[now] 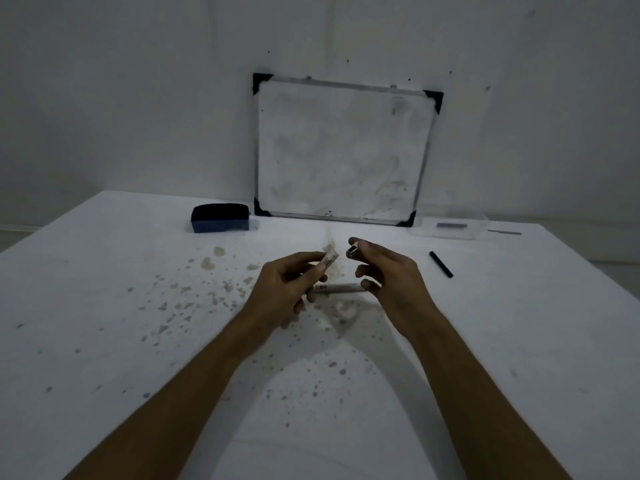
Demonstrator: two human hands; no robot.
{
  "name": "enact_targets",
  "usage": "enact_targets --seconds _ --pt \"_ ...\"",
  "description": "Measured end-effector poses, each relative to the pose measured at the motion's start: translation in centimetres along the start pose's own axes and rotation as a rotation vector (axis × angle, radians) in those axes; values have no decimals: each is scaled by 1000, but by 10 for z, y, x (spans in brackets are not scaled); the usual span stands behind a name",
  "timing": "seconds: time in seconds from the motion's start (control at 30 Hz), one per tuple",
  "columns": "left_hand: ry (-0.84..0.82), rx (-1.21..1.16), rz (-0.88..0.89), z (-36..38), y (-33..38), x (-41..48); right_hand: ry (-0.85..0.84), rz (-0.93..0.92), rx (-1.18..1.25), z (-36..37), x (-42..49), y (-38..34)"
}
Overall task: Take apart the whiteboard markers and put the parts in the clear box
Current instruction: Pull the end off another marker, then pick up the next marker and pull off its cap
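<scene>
My left hand (289, 284) grips a white marker barrel (325, 265) with print on it, open end pointing up and to the right. My right hand (384, 271) pinches a small dark end piece (352, 252) between thumb and forefinger, a short gap from the barrel's end. A second white marker (337, 288) lies on the table under and between both hands. A black ink stick (441, 264) lies on the table to the right. The clear box (450, 228) stands at the back right with a dark part inside.
A whiteboard (343, 150) leans on the wall behind the hands. A blue and black eraser (221, 218) sits at the back left. A thin grey rod (505, 232) lies right of the box. The white table (104, 306) is stained with spots.
</scene>
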State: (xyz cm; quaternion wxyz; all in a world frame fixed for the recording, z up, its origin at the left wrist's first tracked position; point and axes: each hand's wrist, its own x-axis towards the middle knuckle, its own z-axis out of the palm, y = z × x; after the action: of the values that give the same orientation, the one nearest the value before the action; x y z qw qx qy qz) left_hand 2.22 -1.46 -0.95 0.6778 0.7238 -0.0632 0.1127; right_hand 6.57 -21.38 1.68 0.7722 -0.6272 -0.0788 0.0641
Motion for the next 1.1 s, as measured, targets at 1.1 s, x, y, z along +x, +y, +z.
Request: enact_targets --seconds 1.1 --pt "-287 -55 -104 -22 -4 3 -140 -326 -315 10 -7 13"
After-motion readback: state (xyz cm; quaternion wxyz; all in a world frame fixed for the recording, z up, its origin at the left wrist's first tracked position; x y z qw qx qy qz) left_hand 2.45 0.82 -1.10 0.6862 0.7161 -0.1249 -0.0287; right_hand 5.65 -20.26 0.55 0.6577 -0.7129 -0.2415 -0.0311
